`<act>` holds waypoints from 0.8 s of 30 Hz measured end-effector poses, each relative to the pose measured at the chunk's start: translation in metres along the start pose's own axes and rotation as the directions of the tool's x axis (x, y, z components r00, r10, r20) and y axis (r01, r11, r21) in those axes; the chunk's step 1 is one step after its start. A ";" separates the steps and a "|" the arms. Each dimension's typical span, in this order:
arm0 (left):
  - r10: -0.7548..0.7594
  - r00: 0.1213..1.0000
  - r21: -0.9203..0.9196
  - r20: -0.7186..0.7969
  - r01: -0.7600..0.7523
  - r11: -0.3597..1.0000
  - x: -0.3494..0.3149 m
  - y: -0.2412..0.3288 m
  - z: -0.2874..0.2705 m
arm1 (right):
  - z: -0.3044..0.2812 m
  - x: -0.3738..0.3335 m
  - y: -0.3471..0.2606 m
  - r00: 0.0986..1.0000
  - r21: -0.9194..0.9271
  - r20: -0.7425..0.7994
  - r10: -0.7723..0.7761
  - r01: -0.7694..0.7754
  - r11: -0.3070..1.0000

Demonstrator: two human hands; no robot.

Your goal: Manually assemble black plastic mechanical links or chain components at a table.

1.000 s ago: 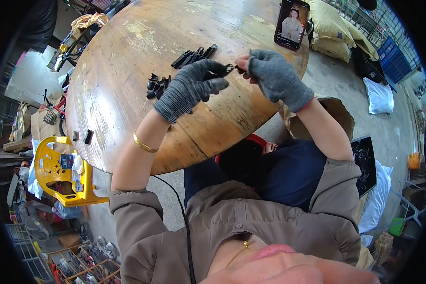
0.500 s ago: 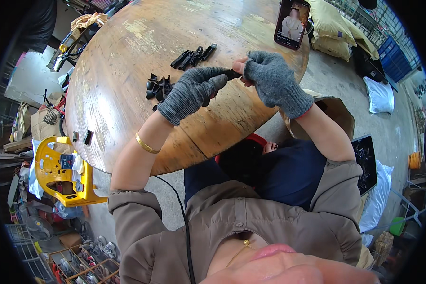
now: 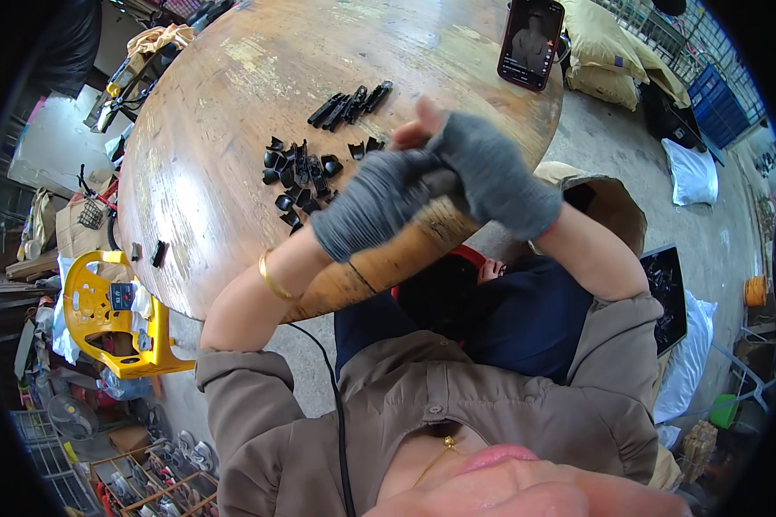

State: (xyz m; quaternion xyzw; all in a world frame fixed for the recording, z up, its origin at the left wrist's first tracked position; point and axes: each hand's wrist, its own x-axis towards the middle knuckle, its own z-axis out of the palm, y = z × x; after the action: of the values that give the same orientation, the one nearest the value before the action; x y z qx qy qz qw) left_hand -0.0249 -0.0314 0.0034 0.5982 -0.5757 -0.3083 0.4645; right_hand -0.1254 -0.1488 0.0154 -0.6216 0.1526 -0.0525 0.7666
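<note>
My left hand (image 3: 375, 205) and my right hand (image 3: 498, 177), both in grey knitted gloves with bare fingertips, meet over the near edge of the round wooden table (image 3: 207, 112). They overlap and are smeared by motion; the left fingers are hidden, and whatever might be between the hands does not show. The bare fingers of the right hand point toward the upper left. Beside the left hand lies a loose pile of small curved black plastic pieces (image 3: 297, 168). Beyond the hands, several longer black plastic pieces (image 3: 349, 106) lie side by side.
A phone (image 3: 530, 43) stands at the table's far right. Two small dark pieces (image 3: 159, 253) lie near the left edge. A yellow plastic chair (image 3: 103, 345) stands left, an open cardboard box (image 3: 616, 202) and a black tray (image 3: 666, 302) of dark pieces right. A black cable (image 3: 334, 388) hangs before me.
Both hands have drawn closer together and nearer to me, the left moving right. The dark piece that showed between the fingertips is no longer visible. More of the black pile is uncovered.
</note>
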 end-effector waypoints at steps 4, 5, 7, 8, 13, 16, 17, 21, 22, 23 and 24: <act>0.151 0.984 0.309 -0.090 -0.117 0.944 -0.011 -0.003 0.007 | 0.012 -0.001 0.007 0.995 -0.024 0.055 -0.088 0.090 0.996; 0.187 0.976 0.333 -0.109 -0.142 0.932 -0.013 -0.003 0.007 | 0.011 0.002 0.008 0.994 -0.025 0.061 -0.086 0.088 0.996; 0.202 0.979 0.307 -0.015 -0.188 0.933 -0.011 0.002 0.002 | -0.002 0.016 0.006 0.985 0.162 0.169 -0.038 0.010 0.987; 0.220 0.971 0.275 0.089 -0.237 0.932 -0.009 0.006 0.001 | -0.022 0.031 0.014 0.952 0.281 0.289 -0.102 0.018 0.960; 0.017 0.895 0.480 0.445 -0.255 0.840 -0.028 0.013 0.035 | -0.024 0.065 0.027 0.806 -0.825 0.333 -0.489 0.500 0.264; 0.082 0.855 0.465 0.512 -0.356 0.811 -0.029 0.014 0.036 | -0.001 0.076 0.040 0.761 -0.888 0.384 -0.522 0.459 0.015; 0.128 0.852 0.444 0.508 -0.387 0.808 -0.030 0.015 0.034 | 0.006 0.076 0.039 0.697 -0.876 0.448 -0.560 0.467 -0.119; 0.218 0.906 0.032 0.363 -0.246 0.969 -0.003 0.005 -0.022 | -0.006 0.077 0.043 0.854 -0.919 0.392 -0.341 0.344 -0.194; 0.163 0.986 -0.194 0.012 -0.158 0.968 -0.003 0.000 -0.026 | -0.010 0.071 0.042 0.855 -0.920 0.388 -0.344 0.339 -0.196; 0.060 0.988 -0.141 -0.144 -0.081 0.987 0.015 -0.022 -0.043 | -0.014 0.062 0.041 0.850 -0.928 0.372 -0.373 0.327 -0.179; 0.064 0.944 0.267 -0.322 0.026 0.963 0.025 -0.036 -0.061 | -0.014 0.056 0.043 0.838 -0.930 0.368 -0.404 0.335 -0.154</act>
State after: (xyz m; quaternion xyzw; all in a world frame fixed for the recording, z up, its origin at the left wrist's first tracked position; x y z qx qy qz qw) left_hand 0.0481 -0.0470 -0.0020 0.6927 -0.5323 -0.1195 0.4717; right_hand -0.0814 -0.1680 -0.0379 -0.9861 -0.0215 -0.1595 0.0419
